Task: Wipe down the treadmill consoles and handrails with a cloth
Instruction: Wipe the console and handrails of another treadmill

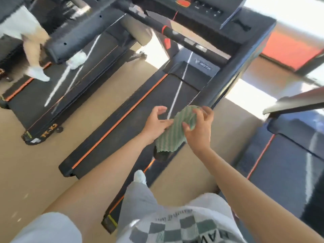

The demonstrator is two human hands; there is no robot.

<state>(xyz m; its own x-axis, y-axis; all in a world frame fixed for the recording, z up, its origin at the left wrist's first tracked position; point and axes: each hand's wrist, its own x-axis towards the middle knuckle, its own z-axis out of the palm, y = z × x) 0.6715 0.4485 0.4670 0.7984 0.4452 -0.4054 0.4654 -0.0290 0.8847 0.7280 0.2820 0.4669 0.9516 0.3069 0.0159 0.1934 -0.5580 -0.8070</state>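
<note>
Cloth (172, 132): green, ribbed, held in the air between both hands above the belt (140, 109) of the middle treadmill; lower edge hangs free.
Right hand (199, 127): thumb and fingers pinch the upper right part of the cloth; remaining fingers spread, not a full fist.
Left hand (156, 121): fingers loosely curled and mostly open; fingertips touch the left edge of the cloth; a firm hold cannot be confirmed.
Handrail (228, 81): dark padded bar; long axis runs from just beyond the right hand up and away to the console; its near end lies just above and right of the cloth.
Crossbar (175, 35): padded bar with an orange band, spanning the frame below the console, well beyond the hands.
Console (206, 7): at the top of the view, well apart from the cloth; orange panel and buttons visible, blurred.
Governing relation: handrail lies forward and right of the grip; right hand is nearer to it than the left.
Step, judged: cloth is being arranged in the hands; no treadmill surface is in contact with it.
Next move, judged: bring the cloth to the near end of the handrail and stroke along its axis toward the console.
Risk, judged: loose hanging edge may slip from a light pinch.
</note>
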